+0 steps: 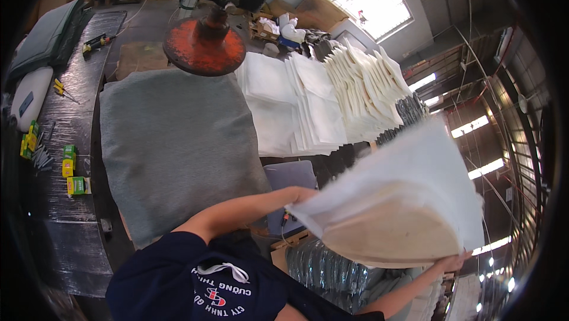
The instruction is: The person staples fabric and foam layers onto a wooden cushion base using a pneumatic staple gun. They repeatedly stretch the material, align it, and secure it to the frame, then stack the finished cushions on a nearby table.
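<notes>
A curved plywood panel [394,232] with a white fluffy padding sheet [409,170] over it is held up at the right, tilted. My left hand [303,195] grips its near-left corner, the fingers partly hidden by the padding. At the lower right corner my right hand [455,262] is closed on the panel's edge. To the left, a grey fabric piece [181,152] lies spread on the work surface, apart from both hands. A round red press plate [204,48] stands above the fabric's far edge.
Stacks of white padding sheets [296,101] stand beyond the panel. On the left, a wrapped table [59,226] bears small green-and-yellow boxes [77,186], loose metal pieces [42,156] and yellow-handled pliers [60,88]. Plastic-wrapped pieces [326,270] sit below the panel, beside a grey-blue plastic chair [290,179].
</notes>
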`<state>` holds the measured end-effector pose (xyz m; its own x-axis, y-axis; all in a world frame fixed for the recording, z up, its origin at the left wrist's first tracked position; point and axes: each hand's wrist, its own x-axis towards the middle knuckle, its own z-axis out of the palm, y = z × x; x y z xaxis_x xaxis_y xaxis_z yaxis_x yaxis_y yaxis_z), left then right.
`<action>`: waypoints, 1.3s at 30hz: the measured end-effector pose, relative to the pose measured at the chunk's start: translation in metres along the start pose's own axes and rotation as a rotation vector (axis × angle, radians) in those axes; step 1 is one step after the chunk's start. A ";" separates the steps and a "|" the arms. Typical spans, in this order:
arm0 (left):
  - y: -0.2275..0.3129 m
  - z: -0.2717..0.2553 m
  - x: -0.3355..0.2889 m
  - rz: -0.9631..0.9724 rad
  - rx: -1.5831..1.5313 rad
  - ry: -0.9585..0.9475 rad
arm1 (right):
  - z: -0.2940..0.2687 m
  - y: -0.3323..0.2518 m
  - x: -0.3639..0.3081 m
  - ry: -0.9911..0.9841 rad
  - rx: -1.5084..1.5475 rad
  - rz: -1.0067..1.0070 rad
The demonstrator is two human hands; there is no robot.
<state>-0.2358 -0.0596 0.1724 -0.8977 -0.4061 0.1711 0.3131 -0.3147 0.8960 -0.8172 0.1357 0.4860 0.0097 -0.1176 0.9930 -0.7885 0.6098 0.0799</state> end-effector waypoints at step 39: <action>-0.016 -0.100 -0.225 0.589 -0.473 0.762 | -0.168 -0.572 -0.073 -1.663 2.594 0.033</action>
<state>-0.0075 -0.0494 0.0785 -0.1873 -0.9792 0.0776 0.8690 -0.1283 0.4780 -0.2631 -0.0727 0.3823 0.6882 -0.6420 0.3381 0.2955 -0.1777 -0.9387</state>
